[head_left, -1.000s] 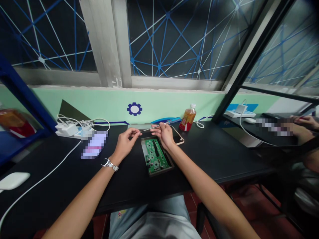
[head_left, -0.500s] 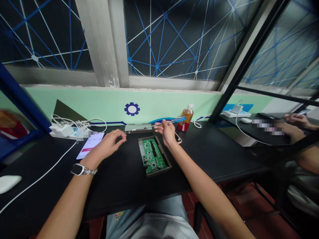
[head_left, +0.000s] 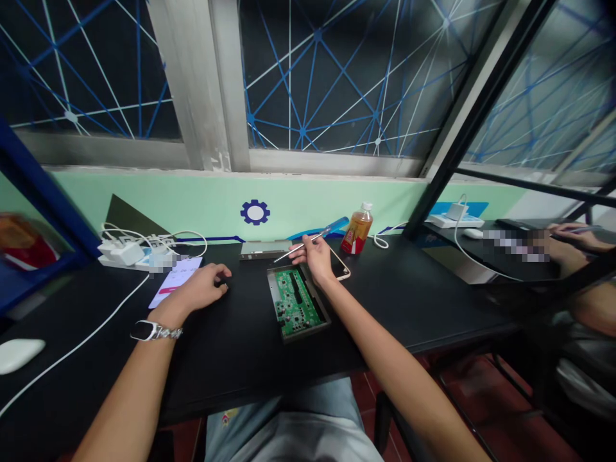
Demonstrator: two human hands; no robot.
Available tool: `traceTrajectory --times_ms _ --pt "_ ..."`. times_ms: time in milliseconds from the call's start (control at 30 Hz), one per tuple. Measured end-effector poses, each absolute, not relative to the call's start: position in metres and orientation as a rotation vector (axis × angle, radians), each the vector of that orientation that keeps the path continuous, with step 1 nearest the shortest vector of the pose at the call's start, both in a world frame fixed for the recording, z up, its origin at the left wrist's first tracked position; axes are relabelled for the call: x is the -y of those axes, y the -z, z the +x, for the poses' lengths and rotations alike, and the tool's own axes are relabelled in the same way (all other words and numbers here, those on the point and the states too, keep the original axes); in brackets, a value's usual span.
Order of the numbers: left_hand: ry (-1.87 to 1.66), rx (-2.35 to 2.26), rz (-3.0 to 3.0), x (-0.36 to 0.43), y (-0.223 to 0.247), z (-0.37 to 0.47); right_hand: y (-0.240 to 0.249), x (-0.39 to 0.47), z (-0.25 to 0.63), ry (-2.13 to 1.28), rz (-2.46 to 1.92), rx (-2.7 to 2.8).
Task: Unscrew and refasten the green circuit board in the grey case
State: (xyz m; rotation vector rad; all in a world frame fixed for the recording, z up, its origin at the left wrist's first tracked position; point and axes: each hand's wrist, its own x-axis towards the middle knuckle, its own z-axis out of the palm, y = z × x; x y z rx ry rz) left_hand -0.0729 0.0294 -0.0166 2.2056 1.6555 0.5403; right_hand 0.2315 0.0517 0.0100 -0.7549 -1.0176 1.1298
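Observation:
My right hand (head_left: 312, 258) is closed round a screwdriver (head_left: 332, 227) with a translucent blue handle. Its thin metal shaft slants down to the left, and the tip is over the desk, above the far left edge of an open metal case. Inside that case (head_left: 325, 312) lies a green circuit board (head_left: 294, 300). Left of the case, low over the black desk, my left hand (head_left: 210, 286) has its fingers curled together. A tiny glint shows at the fingertips, too small to name. Behind the case, a flat metal cover (head_left: 264, 251) lies near the wall.
A lit phone (head_left: 174, 281) is partly under my left wrist. Another phone (head_left: 341, 264) lies behind my right hand, near a drink bottle (head_left: 357, 230). A power strip (head_left: 126, 254) with cables and a white mouse (head_left: 20, 355) are at left. Another person's hand (head_left: 577, 236) shows beyond the divider.
My left hand has moved left and lower, away from the metal cover. My right hand has shifted slightly left and down, tilting the screwdriver more steeply with its tip lower.

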Motion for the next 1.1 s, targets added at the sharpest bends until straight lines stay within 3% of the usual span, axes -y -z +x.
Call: traceTrajectory --times_ms 667,867,1100 --pt "-0.477 -1.772 2.083 -0.028 0.019 -0.066 -0.014 -0.056 0.245 -1.029 -0.854 1.218" --pt "-0.647 -1.685 2.327 -0.021 0.004 -0.050 -0.022 -0.046 0.282 -0.758 -1.286 1.480" --pt "-0.867 -1.276 2.436 -0.036 -0.002 0.031 -0.011 -0.035 0.289 -0.301 -1.851 1.980"
